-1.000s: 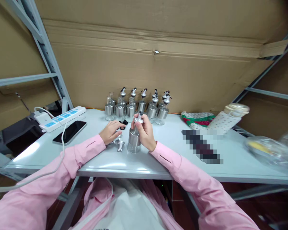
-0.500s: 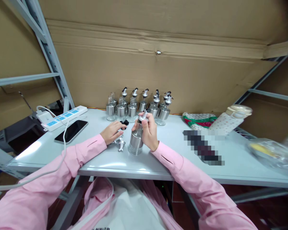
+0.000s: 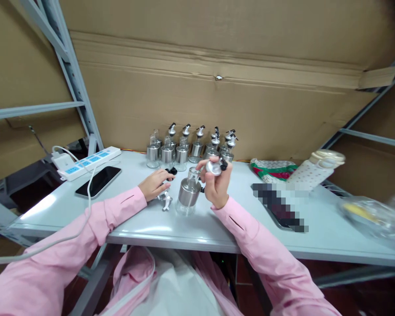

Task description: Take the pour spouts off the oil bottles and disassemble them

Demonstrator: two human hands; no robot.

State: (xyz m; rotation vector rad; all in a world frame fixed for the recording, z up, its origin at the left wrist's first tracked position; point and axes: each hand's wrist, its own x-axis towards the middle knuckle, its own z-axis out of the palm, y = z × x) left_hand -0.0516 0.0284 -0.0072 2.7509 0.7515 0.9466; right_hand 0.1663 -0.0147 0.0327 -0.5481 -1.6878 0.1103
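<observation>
A glass bottle with a steel band (image 3: 188, 193) stands upright on the table in front of me, its neck uncapped. Just right of that neck, my right hand (image 3: 217, 189) grips a silver pour spout (image 3: 213, 167) with a black lever, tilted on its side. My left hand (image 3: 154, 183) rests low over the table with fingers stretched out. Its fingertips are by some small black caps (image 3: 173, 170); whether they touch is hard to tell. Loose silver spout parts (image 3: 166, 201) lie below this hand, partly covered by it.
Behind stand several similar bottles, some with spouts (image 3: 197, 147), others with bare necks (image 3: 153, 151). A phone (image 3: 98, 181) and a power strip (image 3: 88, 163) lie left. To the right are a patterned cloth (image 3: 271, 169), a tumbler (image 3: 316, 169) and a plastic bag (image 3: 365, 213).
The pour spout, at the bottle's mouth before, is now off it and to the right in my right hand, turned sideways. My left hand has stayed nearly still.
</observation>
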